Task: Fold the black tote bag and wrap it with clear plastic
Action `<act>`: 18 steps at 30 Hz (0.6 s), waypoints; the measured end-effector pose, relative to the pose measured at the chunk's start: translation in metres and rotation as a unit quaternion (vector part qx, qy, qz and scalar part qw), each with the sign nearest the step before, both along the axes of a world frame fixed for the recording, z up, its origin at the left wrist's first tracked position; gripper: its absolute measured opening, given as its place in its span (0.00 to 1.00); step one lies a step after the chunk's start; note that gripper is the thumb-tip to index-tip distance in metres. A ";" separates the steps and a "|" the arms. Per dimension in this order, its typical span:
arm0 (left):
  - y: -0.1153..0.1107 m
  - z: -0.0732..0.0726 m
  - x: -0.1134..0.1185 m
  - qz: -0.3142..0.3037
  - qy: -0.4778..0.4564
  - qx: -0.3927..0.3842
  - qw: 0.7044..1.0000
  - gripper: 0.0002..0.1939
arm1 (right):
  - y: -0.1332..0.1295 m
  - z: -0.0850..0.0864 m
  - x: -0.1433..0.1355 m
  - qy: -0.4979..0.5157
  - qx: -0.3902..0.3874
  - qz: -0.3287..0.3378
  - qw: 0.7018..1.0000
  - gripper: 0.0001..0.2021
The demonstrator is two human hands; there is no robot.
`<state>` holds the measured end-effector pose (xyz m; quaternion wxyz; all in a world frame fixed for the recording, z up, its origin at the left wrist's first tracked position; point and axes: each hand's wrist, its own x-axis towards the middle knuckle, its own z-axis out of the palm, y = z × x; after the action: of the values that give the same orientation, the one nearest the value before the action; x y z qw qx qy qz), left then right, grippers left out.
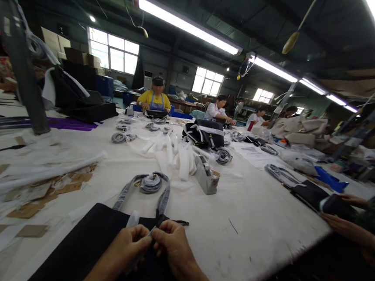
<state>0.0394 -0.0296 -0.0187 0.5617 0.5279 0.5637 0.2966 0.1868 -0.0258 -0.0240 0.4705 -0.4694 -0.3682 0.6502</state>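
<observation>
A black bag (80,236) lies on the table right in front of me, its handle (166,195) covered in a clear wrap. Over the bag's top edge, my left hand (127,247) and my right hand (174,246) meet, fingertips almost touching. Both are closed in a pinch on a thin whitish strip (150,232), partly hidden by the fingers. A translucent white piece (133,219) sticks up behind my left hand. Inside the handle's loop rests a wrapped, coiled strap (151,183).
Beyond the bag are a grey tape dispenser (207,177), white foam strips (184,160) and another black bag (208,133). Cardboard scraps (34,206) and a metal post (27,56) are at left. At right, a co-worker's hands (347,226) touch a black bag (310,195). Several people sit farther back.
</observation>
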 end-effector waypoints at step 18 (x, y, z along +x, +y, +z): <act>-0.002 -0.007 0.001 0.048 -0.060 -0.006 0.997 0.16 | 0.161 0.063 0.192 -0.435 0.126 -0.221 0.864 0.16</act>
<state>0.0407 -0.0316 -0.0255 0.5826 0.4781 0.5553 0.3516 0.3790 0.1353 0.0393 0.4490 -0.7106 -0.5008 0.2066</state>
